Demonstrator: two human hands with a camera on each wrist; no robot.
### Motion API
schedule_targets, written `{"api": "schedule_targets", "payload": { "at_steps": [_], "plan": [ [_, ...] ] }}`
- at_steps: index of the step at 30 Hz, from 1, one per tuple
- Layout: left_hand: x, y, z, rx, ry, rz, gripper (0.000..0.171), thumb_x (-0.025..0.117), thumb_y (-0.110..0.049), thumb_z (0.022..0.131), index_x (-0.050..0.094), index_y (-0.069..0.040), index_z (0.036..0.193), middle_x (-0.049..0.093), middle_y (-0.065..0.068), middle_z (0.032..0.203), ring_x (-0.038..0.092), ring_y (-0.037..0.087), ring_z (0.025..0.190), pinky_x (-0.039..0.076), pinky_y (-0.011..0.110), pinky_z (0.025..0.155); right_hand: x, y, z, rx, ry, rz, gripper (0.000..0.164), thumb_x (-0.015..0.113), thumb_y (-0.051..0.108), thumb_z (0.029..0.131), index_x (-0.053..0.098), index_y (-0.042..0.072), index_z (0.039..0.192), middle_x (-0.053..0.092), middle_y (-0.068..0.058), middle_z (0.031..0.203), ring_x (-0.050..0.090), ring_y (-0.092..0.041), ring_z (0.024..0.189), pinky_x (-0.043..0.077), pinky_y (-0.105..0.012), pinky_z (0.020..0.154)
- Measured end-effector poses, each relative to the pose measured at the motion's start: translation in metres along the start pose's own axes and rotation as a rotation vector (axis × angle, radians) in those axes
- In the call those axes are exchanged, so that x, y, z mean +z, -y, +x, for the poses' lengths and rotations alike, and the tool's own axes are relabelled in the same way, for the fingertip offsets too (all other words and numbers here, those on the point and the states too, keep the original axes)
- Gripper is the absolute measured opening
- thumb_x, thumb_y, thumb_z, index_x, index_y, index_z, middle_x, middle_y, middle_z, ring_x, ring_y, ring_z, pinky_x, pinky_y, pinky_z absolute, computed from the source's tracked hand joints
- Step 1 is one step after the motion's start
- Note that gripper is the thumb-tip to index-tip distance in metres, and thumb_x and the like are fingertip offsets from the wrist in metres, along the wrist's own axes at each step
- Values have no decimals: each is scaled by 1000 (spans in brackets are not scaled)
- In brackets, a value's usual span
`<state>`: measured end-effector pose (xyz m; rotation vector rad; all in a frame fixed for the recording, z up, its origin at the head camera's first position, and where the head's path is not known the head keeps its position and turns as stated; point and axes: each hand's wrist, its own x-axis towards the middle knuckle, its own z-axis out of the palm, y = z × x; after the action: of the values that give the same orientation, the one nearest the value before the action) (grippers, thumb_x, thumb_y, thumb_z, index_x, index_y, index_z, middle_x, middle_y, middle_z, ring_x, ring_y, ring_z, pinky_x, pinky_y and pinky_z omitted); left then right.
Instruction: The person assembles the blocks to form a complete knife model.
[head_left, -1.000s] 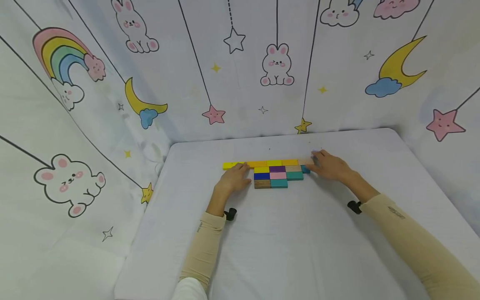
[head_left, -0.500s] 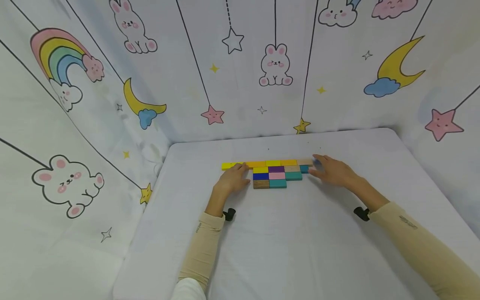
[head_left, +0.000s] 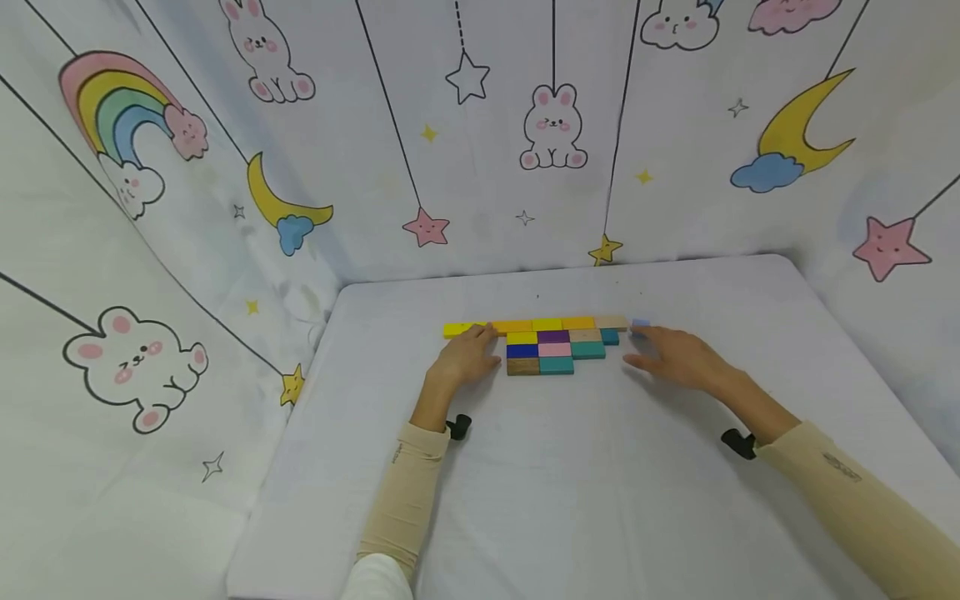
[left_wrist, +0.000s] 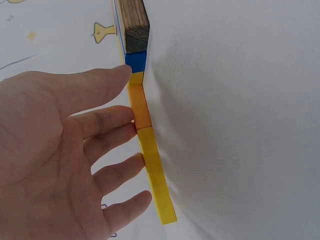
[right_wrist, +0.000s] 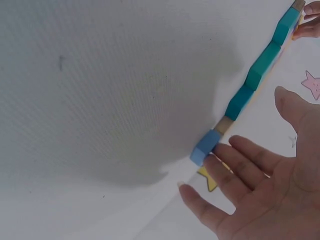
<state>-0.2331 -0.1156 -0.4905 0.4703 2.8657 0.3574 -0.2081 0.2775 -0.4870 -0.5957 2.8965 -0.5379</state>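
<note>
Flat coloured wooden blocks lie in several stepped rows on the white table. Along the far row, yellow blocks (head_left: pixel 546 324) and orange blocks (head_left: pixel 512 327) lead to a pale wooden block (head_left: pixel 611 322). My left hand (head_left: pixel 465 358) rests beside that row's left part, its fingertips against the yellow block (left_wrist: pixel 158 175) in the left wrist view. At the right end is a small light blue block (head_left: pixel 640 322), partly hidden by my right hand (head_left: pixel 678 357). In the right wrist view, fingertips are right at the light blue block (right_wrist: pixel 205 147), thumb spread away from it.
Nearer rows hold a dark blue block (head_left: pixel 522 352), a pink block (head_left: pixel 555 350), teal blocks (head_left: pixel 557 365) and a brown block (head_left: pixel 522 367). Behind the table hangs a white curtain (head_left: pixel 495 183) printed with rabbits, stars and moons.
My right hand has drawn back to the right from the row's end, and the light blue block there now shows. My left hand stays at its place.
</note>
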Motion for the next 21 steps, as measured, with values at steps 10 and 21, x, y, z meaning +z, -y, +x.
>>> {"api": "schedule_targets", "payload": {
  "at_steps": [10,21],
  "plan": [
    [0,-1,2,9,15,0,60,61,-35,106,44,-14,159,34,7,168,37,28,152,34,46,124,2,-1,-9,-4,16,7,75,59,52,104,46,-3,154,48,-29,154,46,-49,141,41,-64,113],
    [-2,0,0,0,21,8,59,61,-35,106,44,-15,159,34,8,169,37,28,152,35,46,124,7,8,-19,-20,27,38,75,60,55,103,49,0,152,52,-25,152,49,-47,140,44,-64,111]
  ]
}}
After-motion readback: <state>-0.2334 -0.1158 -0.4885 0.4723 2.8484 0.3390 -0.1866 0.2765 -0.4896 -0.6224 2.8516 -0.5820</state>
